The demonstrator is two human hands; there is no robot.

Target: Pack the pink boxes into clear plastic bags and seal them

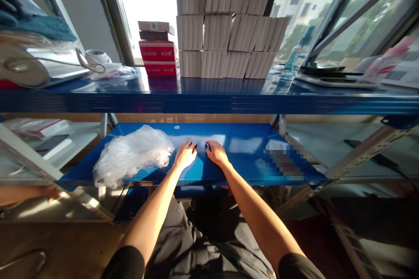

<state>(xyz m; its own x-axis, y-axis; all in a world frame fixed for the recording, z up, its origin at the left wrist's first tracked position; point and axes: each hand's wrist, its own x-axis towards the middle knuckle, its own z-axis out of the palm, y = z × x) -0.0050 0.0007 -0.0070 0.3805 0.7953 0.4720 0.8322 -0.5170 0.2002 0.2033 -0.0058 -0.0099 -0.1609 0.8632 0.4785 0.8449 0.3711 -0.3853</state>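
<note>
Zero items visible in the left grip or the right grip; both unclenched, fingers loosely curled, resting side by side on the lower blue shelf; crumpled clear plastic bag on the same shelf, just left of the left grip, apparently overhanging the front edge; probably most at risk, being light and already partly unsupported; liable to slip off if brushed by the left forearm or dragged by one loose fold; likely also to cling, bunch or tear under a hasty pull, because of such thin film; pale boxes three tiers high on the desk above, with uneven seams and no visible strapping; perhaps prone to toppling after a hard knock from below; clear bottle right of the stack, tall and narrow, so possibly easy to tip; pixelated patch at the shelf's right end, contents impossible to tell; best given room by the right forearm.
</note>
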